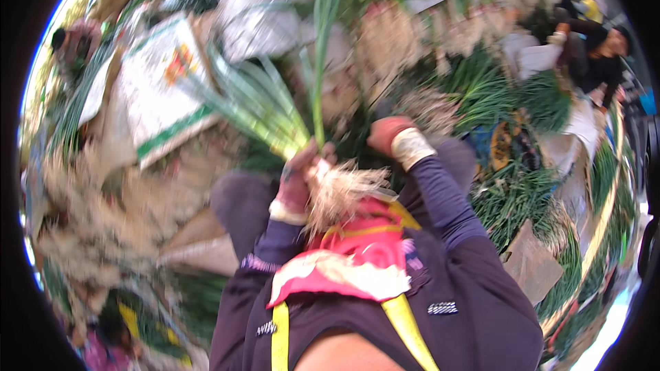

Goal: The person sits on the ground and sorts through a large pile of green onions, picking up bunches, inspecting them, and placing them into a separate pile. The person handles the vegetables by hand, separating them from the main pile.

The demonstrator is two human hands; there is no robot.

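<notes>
My left hand [296, 180], in a reddish work glove, grips a bunch of green onions [273, 123] low on its stalks. The leaves fan up and away to the left, and one taller stalk [318, 82] stands more upright. Pale, stringy roots [343, 190] hang toward my lap, over a red apron [356, 247] with yellow straps. My right hand [390, 135], also gloved, is curled above my right knee, near loose dark green leaves and a rooted bundle. Blur and the angle hide its fingers, so I cannot tell whether it holds anything.
A white printed sack [160, 82] lies left ahead. Rooted onion bundles [389, 41] are stacked in front. Several onion piles [515, 201] lie to my right. Other people sit nearby: one at far right [593, 56], one at upper left [77, 44], one at lower left [111, 345].
</notes>
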